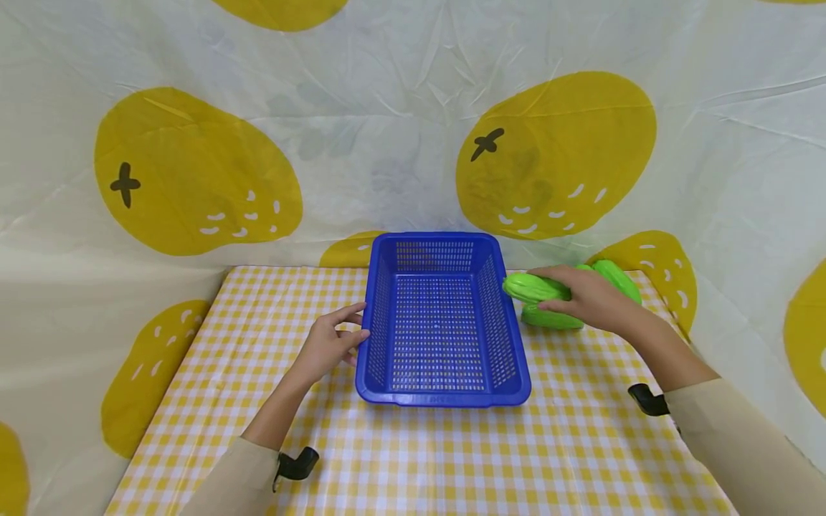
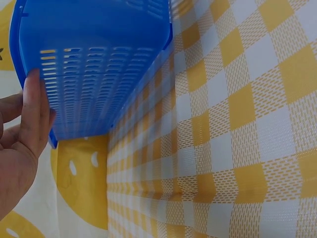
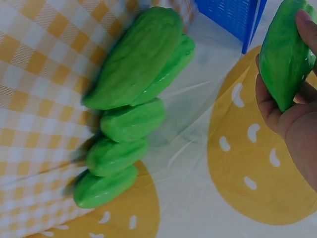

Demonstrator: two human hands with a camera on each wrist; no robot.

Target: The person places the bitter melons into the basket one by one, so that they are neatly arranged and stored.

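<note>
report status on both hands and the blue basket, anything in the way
Left hand touching left side of blue basket. Right hand gripping green vegetable at basket's right side. Basket empty, nothing seen blocking its opening.

Free air above basket wall (image 1: 495,330)

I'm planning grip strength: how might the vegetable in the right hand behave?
The vegetable is probably stiff, as it shows no sag in the right hand. Its shiny skin may be slippery. Its rounded sides suggest it could roll.

Basket (image 1: 444,398) smooth plastic; green vegetables (image 3: 132,120) glossy, ridged; backdrop (image 1: 377,143) creased.
</note>
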